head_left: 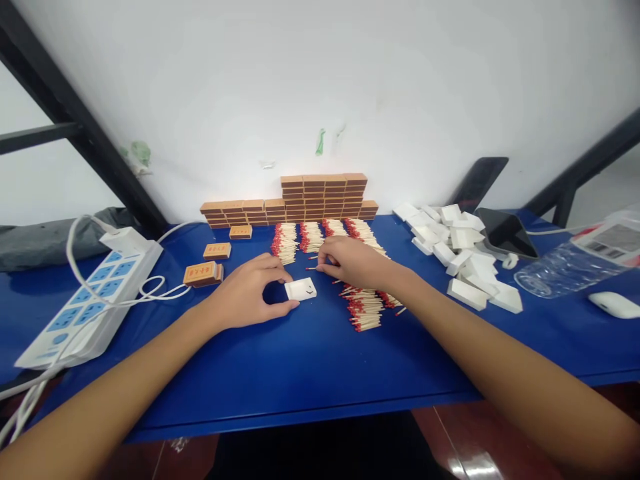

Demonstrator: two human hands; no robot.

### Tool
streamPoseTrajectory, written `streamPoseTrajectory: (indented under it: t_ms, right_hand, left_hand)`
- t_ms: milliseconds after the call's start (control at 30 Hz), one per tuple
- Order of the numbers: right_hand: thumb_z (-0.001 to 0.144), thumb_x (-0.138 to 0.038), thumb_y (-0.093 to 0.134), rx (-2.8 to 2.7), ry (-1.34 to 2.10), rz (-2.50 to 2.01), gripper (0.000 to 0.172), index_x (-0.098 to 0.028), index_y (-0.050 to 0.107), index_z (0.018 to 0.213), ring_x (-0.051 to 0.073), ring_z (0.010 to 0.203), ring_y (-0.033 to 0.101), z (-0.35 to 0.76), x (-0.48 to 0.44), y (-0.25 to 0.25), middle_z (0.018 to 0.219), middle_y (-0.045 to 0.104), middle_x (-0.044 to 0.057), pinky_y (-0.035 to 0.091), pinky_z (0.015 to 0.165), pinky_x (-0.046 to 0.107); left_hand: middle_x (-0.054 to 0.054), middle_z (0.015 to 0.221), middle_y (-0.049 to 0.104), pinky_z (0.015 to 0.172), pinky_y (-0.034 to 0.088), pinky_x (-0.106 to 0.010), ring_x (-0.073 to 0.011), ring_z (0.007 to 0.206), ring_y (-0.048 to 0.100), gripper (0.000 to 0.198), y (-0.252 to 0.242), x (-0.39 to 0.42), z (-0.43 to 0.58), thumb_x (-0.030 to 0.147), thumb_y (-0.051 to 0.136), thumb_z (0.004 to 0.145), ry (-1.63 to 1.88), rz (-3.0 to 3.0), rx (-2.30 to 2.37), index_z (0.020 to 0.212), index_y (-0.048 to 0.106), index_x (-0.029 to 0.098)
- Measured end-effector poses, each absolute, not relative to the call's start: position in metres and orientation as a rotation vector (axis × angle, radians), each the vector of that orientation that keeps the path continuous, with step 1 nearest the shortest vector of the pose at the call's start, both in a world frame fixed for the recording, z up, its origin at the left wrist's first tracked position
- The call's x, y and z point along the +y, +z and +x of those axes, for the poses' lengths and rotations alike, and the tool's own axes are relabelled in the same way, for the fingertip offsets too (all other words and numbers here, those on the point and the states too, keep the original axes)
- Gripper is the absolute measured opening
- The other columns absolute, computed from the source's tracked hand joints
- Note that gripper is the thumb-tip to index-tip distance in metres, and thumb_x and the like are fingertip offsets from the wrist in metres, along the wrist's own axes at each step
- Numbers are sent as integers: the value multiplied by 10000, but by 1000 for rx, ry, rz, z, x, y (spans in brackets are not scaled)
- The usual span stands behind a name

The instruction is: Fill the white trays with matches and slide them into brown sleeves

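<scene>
My left hand (250, 293) grips a small white matchbox tray (300, 290) between thumb and fingers, resting on the blue table. A few dark marks show inside the tray. Just behind the tray, my right hand (350, 260) has thumb and forefinger pinched on a match (313, 269), its red head pointing left. Red-headed matches lie around the right hand: a row of bundles (311, 237) behind it, and a heap (364, 310) in front, partly covered by the wrist.
Stacked matchboxes (325, 197) line the wall, with loose matchboxes (201, 273) at left. White trays (470, 260) are piled at right beside a dark phone-like device (505, 233), a plastic bottle (575, 263) and a white mouse-like object (615, 305). A power strip (95, 300) with cables occupies the left of the blue table (280, 380).
</scene>
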State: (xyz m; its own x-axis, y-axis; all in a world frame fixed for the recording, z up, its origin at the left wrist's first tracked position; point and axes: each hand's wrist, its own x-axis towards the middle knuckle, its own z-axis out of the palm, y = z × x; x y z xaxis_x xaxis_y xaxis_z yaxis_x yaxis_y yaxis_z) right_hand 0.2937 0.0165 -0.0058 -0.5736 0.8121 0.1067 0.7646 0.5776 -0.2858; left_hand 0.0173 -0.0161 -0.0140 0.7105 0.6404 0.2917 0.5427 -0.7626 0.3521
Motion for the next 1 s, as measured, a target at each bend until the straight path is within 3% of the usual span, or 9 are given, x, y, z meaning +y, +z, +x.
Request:
streamPoseTrajectory:
  t_ms: [433,700,1000]
  right_hand:
    - [1021,-184,637,-2598,151,-1365,107,-152,699,939,276,1052,600,292,28,-11,1052,700,140,446,917,375]
    - [1056,-175,589,-2582,310,-1043,133,-174,673,953,230,987,592,268,-13,3,1049,669,99,450,869,343]
    - [1000,-105,654,-2616,325,-1073,105,-158,700,922,213,926,590,258,-26,-1,947,666,74,425,808,331]
  left_hand:
    - [-72,1009,713,885,545,-427,-269,1009,660,329,-11,-11,12,521,767,914,581,2700,1030,1066,799,232]
    - [-64,980,724,819,535,-386,-249,964,661,340,-15,-8,10,546,775,915,620,2751,1028,990,790,215]
    - [-68,958,735,808,521,-368,-233,919,651,263,-9,-11,12,436,771,945,690,2879,898,989,803,179]
